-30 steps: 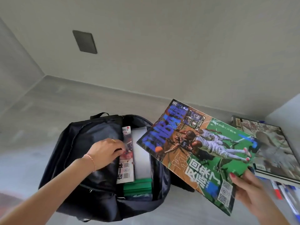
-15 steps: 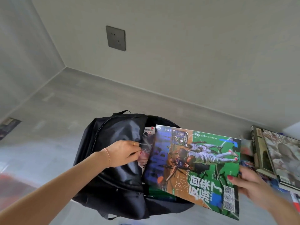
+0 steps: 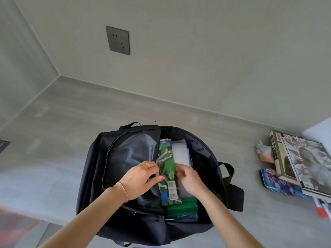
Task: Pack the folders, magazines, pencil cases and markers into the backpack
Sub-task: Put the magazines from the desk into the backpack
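Near the front edge of the grey counter, a black backpack of smooth, creased fabric is seen lying unzipped, its main compartment open. Inside it, a green-covered magazine is stood on edge just beside the front flap, with a translucent white folder against its right side and green flat items packed at the near end; what these are cannot be made out. The flap is pinched back by the left hand, fingers curled over its edge, thumb against the magazine. The right hand is set on the magazine's right edge, fingers curled down beside the folder; their tips are hidden. Toward the counter's right edge, stacked magazines are cut off by the frame, resting partly over a blue pencil case. Markers are blurred below them, and a pastel object is indistinct.
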